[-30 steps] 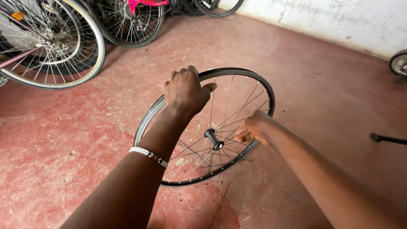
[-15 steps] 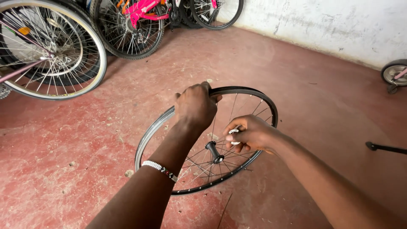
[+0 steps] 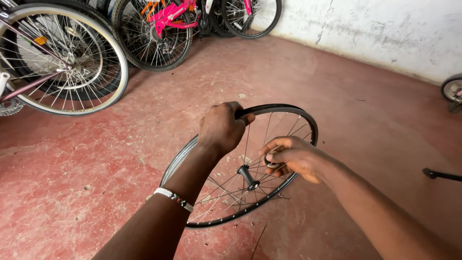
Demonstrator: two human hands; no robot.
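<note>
While the left hand (image 3: 222, 129) closes over the top of the bare black bicycle wheel rim (image 3: 308, 126), fingers curled tight round the metal, the wheel stands tilted on the red concrete floor (image 3: 86, 192), its lower edge resting on the ground in front of the person. Half a second ago the rim sat a little lower and further left in the view, and a second ago the right hand lay flatter against the spokes; now the right hand (image 3: 293, 156) has lifted and bunched up just beside the black hub (image 3: 246, 175), thumb and fingers pinched on a small round silvery tool (image 3: 271, 161) set among the thin steel spokes (image 3: 226, 195). What kind of tool it is cannot be told for sure, since the fingers hide most of it. That change reads as a shift from feeling along the spokes to working on one of them, with the left hand serving to steady the wheel. A beaded white bracelet (image 3: 174, 199) sits on the left wrist.

Beyond the wheel, well apart from it, a large silver-rimmed bicycle wheel (image 3: 65, 60) leans at the upper left, and a pink-framed bicycle (image 3: 168, 17) stands against the stained white wall (image 3: 375, 29). A black bar (image 3: 440, 175) lies on the floor at the right edge.
</note>
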